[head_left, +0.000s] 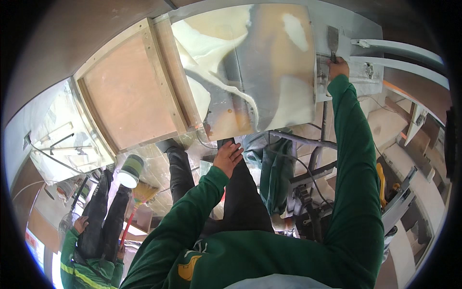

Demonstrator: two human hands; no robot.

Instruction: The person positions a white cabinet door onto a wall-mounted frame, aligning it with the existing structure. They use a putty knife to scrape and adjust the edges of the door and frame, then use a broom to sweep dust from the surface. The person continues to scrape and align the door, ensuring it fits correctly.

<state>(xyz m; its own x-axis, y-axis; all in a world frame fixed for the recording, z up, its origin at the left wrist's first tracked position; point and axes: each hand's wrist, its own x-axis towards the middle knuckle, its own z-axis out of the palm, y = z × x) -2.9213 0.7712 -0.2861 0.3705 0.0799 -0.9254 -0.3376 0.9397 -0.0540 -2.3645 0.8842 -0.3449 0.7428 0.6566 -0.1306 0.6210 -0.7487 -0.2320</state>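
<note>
My right hand (pixel 338 69) is closed around the handle of a scraper (pixel 332 38), its flat metal blade pointing away from me. It is over a grey surface at the right edge of a large sheet (pixel 293 58) with a glossy, cream-and-amber patterned face. My left hand (pixel 228 158) is below the sheet's near edge, over my dark trouser leg, its fingers stretched out and holding nothing. Left of the sheet lies a wooden-framed panel (pixel 130 91) with a pale brown face.
At lower left another person in a green top (pixel 91 272) sits near a broom (pixel 144 192) and a bucket (pixel 132 171). Green cloth (pixel 276 178) hangs by dark metal supports below the sheet. Curved white strips (pixel 404 48) extend at far right, above scattered boards and tools.
</note>
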